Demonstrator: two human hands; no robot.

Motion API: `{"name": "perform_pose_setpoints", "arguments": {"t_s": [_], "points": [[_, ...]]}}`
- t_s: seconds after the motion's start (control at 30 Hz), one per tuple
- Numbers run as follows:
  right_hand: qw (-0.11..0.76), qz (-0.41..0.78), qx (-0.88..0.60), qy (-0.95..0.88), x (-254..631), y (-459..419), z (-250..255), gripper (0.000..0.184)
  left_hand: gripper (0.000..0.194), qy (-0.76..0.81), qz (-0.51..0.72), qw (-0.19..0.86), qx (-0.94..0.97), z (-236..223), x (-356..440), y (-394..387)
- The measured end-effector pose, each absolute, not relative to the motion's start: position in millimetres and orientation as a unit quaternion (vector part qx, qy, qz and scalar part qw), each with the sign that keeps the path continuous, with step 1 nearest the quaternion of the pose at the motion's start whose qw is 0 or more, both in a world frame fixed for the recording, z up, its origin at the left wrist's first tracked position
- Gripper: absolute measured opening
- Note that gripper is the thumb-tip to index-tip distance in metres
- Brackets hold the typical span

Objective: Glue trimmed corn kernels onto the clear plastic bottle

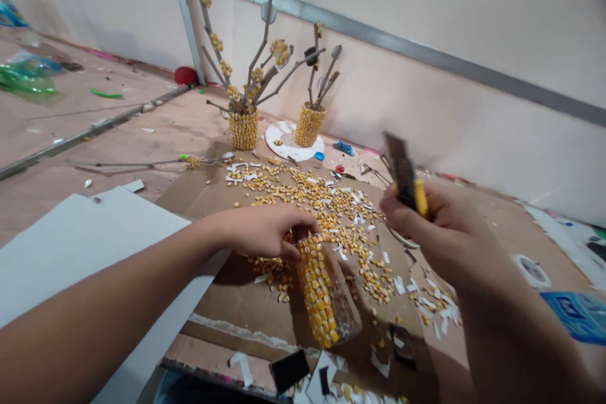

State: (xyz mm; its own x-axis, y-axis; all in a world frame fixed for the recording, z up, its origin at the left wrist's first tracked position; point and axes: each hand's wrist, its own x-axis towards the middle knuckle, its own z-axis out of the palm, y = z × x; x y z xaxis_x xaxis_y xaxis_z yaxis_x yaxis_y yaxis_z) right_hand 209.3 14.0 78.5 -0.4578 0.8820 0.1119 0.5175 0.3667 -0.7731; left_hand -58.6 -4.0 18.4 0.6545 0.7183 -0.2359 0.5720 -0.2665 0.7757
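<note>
My left hand (267, 230) is closed on the far rim of a clear container (343, 303), tilted toward me. Rows of yellow corn kernels (315, 293) cover its left side, while its right side is bare and see-through. Raised at the right, my right hand (445, 243) grips a dark, flat-ended tool with a yellow part (404, 173); motion blur hides its exact kind. The tool is apart from the container. Loose corn kernels (303, 189) and white paper scraps lie spread over the cardboard (199, 196) beyond and around the container.
Two kernel-covered pots (243, 129) (310, 125) holding twigs stand at the back, the right one by a white disc (279, 136). White sheets (108, 233) lie at the left. A black piece (290, 371) lies near the front edge, a blue packet (575, 315) at right.
</note>
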Motion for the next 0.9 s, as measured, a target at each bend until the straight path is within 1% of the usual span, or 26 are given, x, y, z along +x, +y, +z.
{"name": "perform_pose_setpoints", "arguments": {"t_s": [0.07,0.1,0.17,0.2,0.23,0.33,0.4,0.5,0.63,0.77,0.83,0.9], "points": [[0.303,0.299,-0.488,-0.762,219.1,16.0,80.6,0.039,0.04,0.415,0.074,0.45,0.787,19.5,-59.1,-5.0],[0.299,0.288,-0.507,-0.755,224.7,17.0,78.6,0.042,0.044,0.415,0.069,0.455,0.785,20.3,-59.6,-5.5],[0.264,0.283,-0.545,-0.744,237.8,18.2,67.8,0.047,0.052,0.426,0.069,0.462,0.775,22.6,-61.2,-6.5],[0.246,0.286,-0.562,-0.736,245.1,18.4,59.4,0.048,0.053,0.434,0.069,0.462,0.77,24.3,-62.2,-7.0],[0.247,0.28,-0.578,-0.726,252.7,18.5,49.6,0.047,0.053,0.438,0.063,0.459,0.77,26.3,-63.2,-7.5],[0.293,0.229,-0.624,-0.687,274.1,19.1,19.4,0.044,0.055,0.449,0.056,0.455,0.767,32.8,-65.6,-8.4],[0.288,0.172,-0.648,-0.684,284.7,21.5,5.0,0.042,0.055,0.457,0.066,0.449,0.765,35.7,-66.0,-8.0],[0.26,0.145,-0.658,-0.692,293.6,26.9,-3.7,0.035,0.052,0.485,0.105,0.418,0.761,35.5,-65.0,-5.1],[0.231,0.17,-0.62,-0.73,292.6,27.8,-4.4,0.025,0.042,0.538,0.159,0.372,0.739,31.3,-63.4,0.6],[0.145,0.187,-0.6,-0.764,277.0,15.4,-5.3,0.022,0.03,0.576,0.173,0.32,0.732,32.6,-60.1,3.1],[0.105,0.193,-0.592,-0.776,267.8,8.0,-4.7,0.019,0.029,0.589,0.171,0.308,0.727,34.8,-57.4,2.9],[0.09,0.199,-0.58,-0.785,261.0,2.5,-2.9,0.014,0.03,0.596,0.165,0.299,0.727,37.4,-55.7,2.8]]}}
